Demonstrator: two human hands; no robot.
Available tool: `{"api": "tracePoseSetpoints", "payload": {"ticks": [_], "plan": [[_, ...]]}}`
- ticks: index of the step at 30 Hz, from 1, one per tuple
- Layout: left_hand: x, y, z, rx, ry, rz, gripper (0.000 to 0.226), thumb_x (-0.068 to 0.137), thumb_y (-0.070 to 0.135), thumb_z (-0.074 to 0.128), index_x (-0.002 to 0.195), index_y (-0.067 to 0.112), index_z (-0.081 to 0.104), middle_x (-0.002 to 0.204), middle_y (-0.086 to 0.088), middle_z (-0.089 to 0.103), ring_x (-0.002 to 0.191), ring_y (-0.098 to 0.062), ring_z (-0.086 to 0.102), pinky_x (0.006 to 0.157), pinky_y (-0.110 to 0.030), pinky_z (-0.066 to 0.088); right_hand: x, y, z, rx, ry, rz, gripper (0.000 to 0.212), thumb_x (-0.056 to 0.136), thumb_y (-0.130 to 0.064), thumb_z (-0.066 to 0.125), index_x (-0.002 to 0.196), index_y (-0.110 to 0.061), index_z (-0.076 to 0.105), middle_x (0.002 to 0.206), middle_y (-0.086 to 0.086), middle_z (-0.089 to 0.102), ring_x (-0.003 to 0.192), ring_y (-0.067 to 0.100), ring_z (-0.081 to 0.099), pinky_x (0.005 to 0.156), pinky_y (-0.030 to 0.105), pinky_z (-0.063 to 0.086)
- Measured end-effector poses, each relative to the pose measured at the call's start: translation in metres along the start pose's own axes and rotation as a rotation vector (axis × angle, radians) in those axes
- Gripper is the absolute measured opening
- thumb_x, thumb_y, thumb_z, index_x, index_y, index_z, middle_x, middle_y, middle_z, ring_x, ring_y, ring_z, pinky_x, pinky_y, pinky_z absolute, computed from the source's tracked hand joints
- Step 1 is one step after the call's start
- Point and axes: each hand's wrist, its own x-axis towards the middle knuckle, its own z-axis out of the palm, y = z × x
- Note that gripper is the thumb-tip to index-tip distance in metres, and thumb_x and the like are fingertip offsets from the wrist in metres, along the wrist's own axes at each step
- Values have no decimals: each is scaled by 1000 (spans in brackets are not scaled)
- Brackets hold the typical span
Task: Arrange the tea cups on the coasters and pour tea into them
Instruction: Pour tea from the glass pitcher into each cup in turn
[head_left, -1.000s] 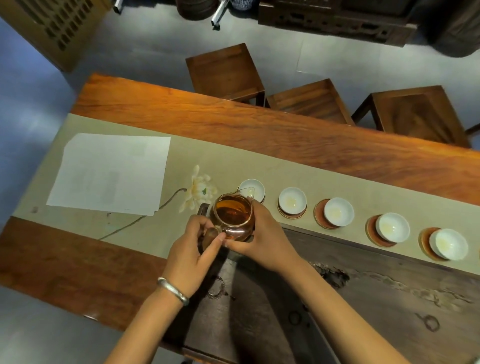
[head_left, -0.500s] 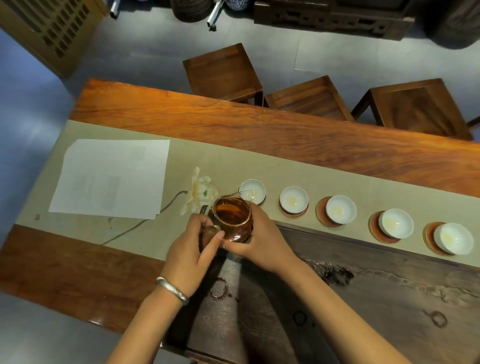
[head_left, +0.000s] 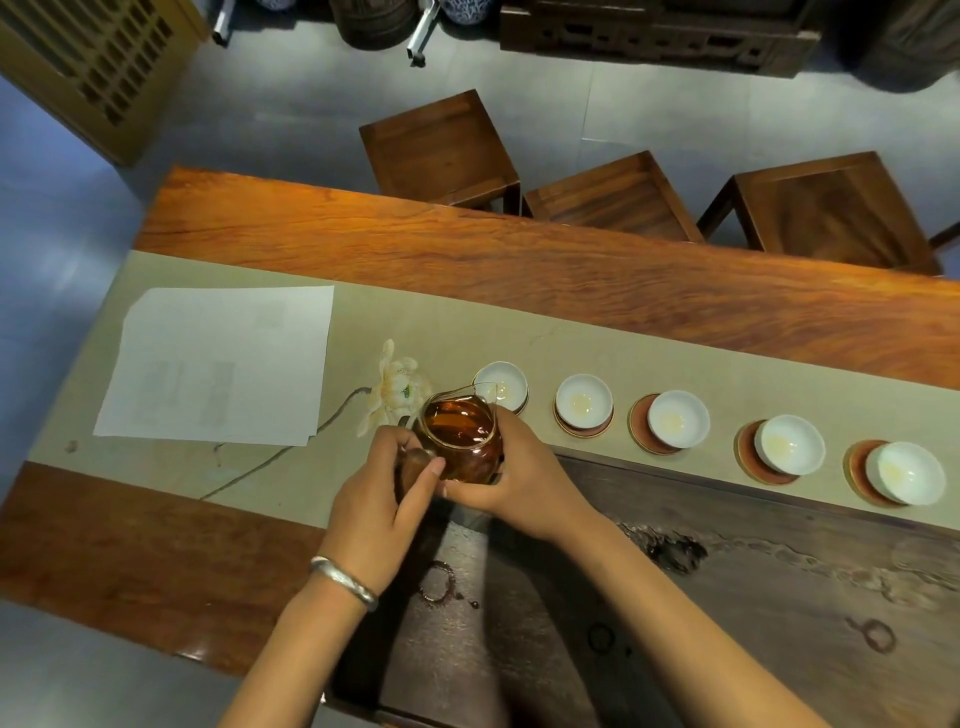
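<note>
I hold a glass pitcher (head_left: 457, 436) of amber tea with both hands. My left hand (head_left: 382, 499) grips its dark handle, and my right hand (head_left: 524, 483) cups its right side. The spout points at the leftmost white cup (head_left: 504, 383), just above its rim. Several white cups stand in a row on brown coasters along the beige runner (head_left: 571, 348): the second cup (head_left: 583, 401), a third cup (head_left: 678, 418), a fourth (head_left: 789, 444) and the rightmost one (head_left: 906, 472). Each shows a little pale liquid at the bottom.
A sheet of white paper (head_left: 218, 364) lies on the runner at left, beside a painted flower (head_left: 397, 387). A dark wooden tea tray (head_left: 727, 597) fills the near right. Three wooden stools (head_left: 441, 140) stand beyond the table's far edge.
The pitcher and both hands stay almost in place by the leftmost cup; the tea surface has tilted slightly toward the spout. The head view has shifted a little.
</note>
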Motion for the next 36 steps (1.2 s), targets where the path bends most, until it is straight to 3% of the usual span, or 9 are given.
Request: {"api": "tracePoseSetpoints", "payload": {"ticks": [13, 16, 23, 36], "plan": [[3, -4, -7, 47, -14, 19, 21, 82, 56, 45, 94, 40, 38, 66, 13, 57, 69, 4, 58, 47, -9, 40, -1, -4, 3, 36, -6, 28, 69, 72, -36, 90, 133, -27, 57, 126, -10, 66, 118, 7, 62, 105, 41, 51], [5, -4, -7, 37, -18, 23, 20, 82, 54, 46, 94, 40, 38, 64, 12, 56, 69, 4, 58, 53, -9, 43, 0, -6, 3, 38, -3, 24, 64, 73, -36, 90, 127, -36, 56, 126, -10, 66, 119, 7, 62, 105, 42, 51], [8, -3, -7, 61, -13, 36, 19, 83, 51, 48, 95, 39, 38, 61, 15, 53, 65, 8, 57, 51, -6, 41, 0, -4, 2, 64, -15, 60, 77, 71, -42, 89, 137, -26, 54, 130, -11, 66, 121, 7, 62, 107, 43, 50], [10, 0, -8, 90, -26, 13, 26, 82, 55, 46, 96, 34, 41, 62, 13, 56, 68, 7, 58, 45, -8, 39, 1, -6, 1, 42, -23, 52, 73, 75, -35, 89, 138, -23, 54, 129, -9, 66, 121, 7, 61, 106, 41, 51]]}}
